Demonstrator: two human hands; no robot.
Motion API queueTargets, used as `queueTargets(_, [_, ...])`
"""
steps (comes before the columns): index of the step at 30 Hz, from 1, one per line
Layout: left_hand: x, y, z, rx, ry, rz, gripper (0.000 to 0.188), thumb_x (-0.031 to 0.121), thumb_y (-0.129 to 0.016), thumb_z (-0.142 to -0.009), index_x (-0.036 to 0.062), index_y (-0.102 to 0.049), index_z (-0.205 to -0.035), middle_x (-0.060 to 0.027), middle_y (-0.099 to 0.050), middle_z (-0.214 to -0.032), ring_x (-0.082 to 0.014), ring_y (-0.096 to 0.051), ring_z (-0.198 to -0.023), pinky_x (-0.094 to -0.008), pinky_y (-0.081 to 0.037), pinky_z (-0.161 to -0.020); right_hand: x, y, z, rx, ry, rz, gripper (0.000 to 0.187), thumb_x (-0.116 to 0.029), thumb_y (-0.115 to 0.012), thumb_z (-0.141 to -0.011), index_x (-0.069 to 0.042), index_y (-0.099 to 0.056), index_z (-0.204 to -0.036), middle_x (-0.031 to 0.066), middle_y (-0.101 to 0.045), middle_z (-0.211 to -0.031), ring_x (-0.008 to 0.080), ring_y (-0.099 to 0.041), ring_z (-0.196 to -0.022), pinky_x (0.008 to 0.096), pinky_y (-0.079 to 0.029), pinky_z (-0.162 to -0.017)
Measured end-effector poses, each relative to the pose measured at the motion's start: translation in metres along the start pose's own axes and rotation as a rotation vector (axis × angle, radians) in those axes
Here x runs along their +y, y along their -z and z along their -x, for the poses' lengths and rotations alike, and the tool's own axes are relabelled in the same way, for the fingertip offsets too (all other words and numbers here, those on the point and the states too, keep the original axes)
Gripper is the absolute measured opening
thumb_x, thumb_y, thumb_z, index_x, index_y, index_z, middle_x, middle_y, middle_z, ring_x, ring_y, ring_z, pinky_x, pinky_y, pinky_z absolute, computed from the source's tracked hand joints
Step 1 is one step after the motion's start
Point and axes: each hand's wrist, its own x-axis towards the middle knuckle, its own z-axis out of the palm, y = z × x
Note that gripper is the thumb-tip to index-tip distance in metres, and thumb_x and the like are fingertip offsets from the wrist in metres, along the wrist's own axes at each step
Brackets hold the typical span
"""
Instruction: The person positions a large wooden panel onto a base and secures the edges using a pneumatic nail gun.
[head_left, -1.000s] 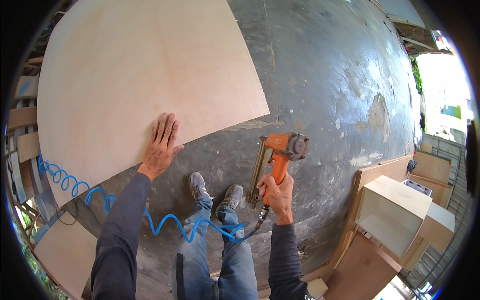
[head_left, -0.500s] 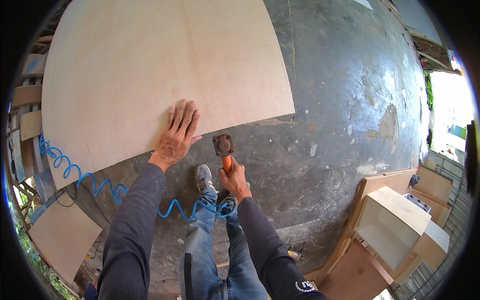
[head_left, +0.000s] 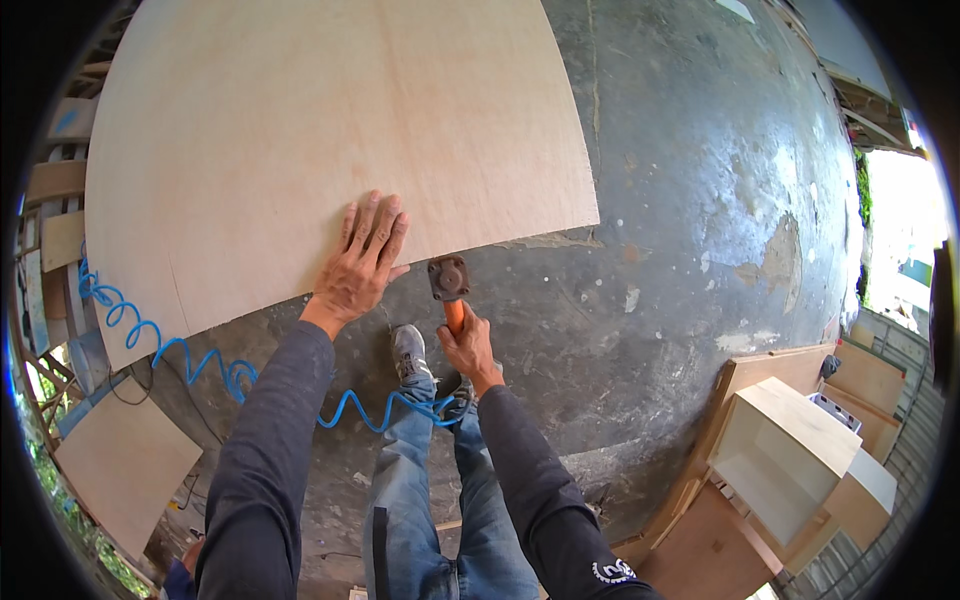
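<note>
A large pale plywood sheet [head_left: 300,130] fills the upper left. My left hand [head_left: 362,262] lies flat on its near edge, fingers stretched out and thumb at the rim. Just right of it, my right hand [head_left: 468,345] is wrapped round the orange handle of an air nailer [head_left: 450,280]. The dark, bolted cap of the nailer faces up, close to the sheet's near edge; its nose is hidden below. A blue coiled air hose [head_left: 350,405] runs from the left side across my legs toward my right hand; where it joins the nailer is hidden.
My shoe [head_left: 409,352] stands on the worn grey floor [head_left: 680,270] below the sheet. Wooden box cabinets [head_left: 790,440] and boards are stacked at the lower right. A smaller board [head_left: 130,465] lies at the lower left, with wood pieces [head_left: 58,182] along the left side.
The nailer and my right hand have shifted slightly up toward the sheet's edge. My left hand stays on the plywood. The view has moved a little.
</note>
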Motion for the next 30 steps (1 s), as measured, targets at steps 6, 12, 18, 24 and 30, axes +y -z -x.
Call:
queueTargets(6, [0.006, 0.000, -0.005, 0.018, -0.015, 0.039, 0.092, 0.026, -0.076, -0.085, -0.0020, -0.028, -0.158, -0.0221, -0.023, -0.167, -0.0450, -0.023, -0.153, -0.0586, -0.022, -0.124, 0.005, 0.012, 0.004, 0.056, 0.062, -0.016, 0.046, -0.013, -0.068, -0.080, 0.004, -0.059, -0.122, 0.0303, -0.065, -0.078, 0.0491, -0.065, -0.073, 0.0484, -0.052, -0.068])
queueTargets(12, [0.001, -0.003, 0.004, -0.016, 0.011, -0.013, 0.087, 0.034, -0.068, -0.091, 0.0002, -0.026, -0.159, -0.0197, -0.022, -0.167, -0.0433, -0.023, -0.153, -0.0579, -0.021, -0.125, -0.049, 0.061, 0.062, 0.217, -0.293, -0.607, 0.017, -0.006, -0.059, -0.088, 0.003, -0.061, -0.102, 0.0063, -0.064, -0.068, 0.0123, -0.059, -0.051, 0.0271, -0.048, -0.047])
queueTargets(18, [0.002, -0.002, 0.002, -0.006, -0.001, -0.021, 0.086, 0.034, -0.067, -0.092, 0.0000, -0.026, -0.159, -0.0199, -0.023, -0.167, -0.0438, -0.022, -0.153, -0.0580, -0.020, -0.125, -0.102, 0.166, 0.091, 0.238, -0.195, -0.760, 0.010, -0.003, -0.057, -0.089, 0.004, -0.058, -0.097, 0.0089, -0.064, -0.069, 0.0137, -0.058, -0.049, 0.0280, -0.049, -0.047])
queueTargets(24, [0.001, -0.004, 0.003, -0.008, -0.018, -0.031, 0.082, 0.034, -0.065, -0.094, -0.0009, -0.027, -0.159, -0.0214, -0.023, -0.167, -0.0453, -0.023, -0.153, -0.0583, -0.021, -0.125, -0.130, 0.204, 0.068, 0.192, -0.167, -0.655, 0.048, -0.002, -0.048, -0.088, 0.017, -0.046, -0.133, 0.0094, -0.061, -0.066, 0.0142, -0.055, -0.047, 0.0292, -0.049, -0.045])
queueTargets(30, [0.001, -0.001, 0.002, -0.046, -0.015, -0.050, 0.081, 0.036, -0.061, -0.097, -0.0019, -0.026, -0.159, -0.0216, -0.024, -0.166, -0.0455, -0.023, -0.153, -0.0585, -0.021, -0.124, -0.133, 0.213, 0.051, 0.127, -0.130, -0.679, 0.035, -0.002, -0.052, -0.091, 0.011, -0.053, -0.123, 0.0112, -0.063, -0.070, 0.0158, -0.059, -0.049, 0.0289, -0.050, -0.045])
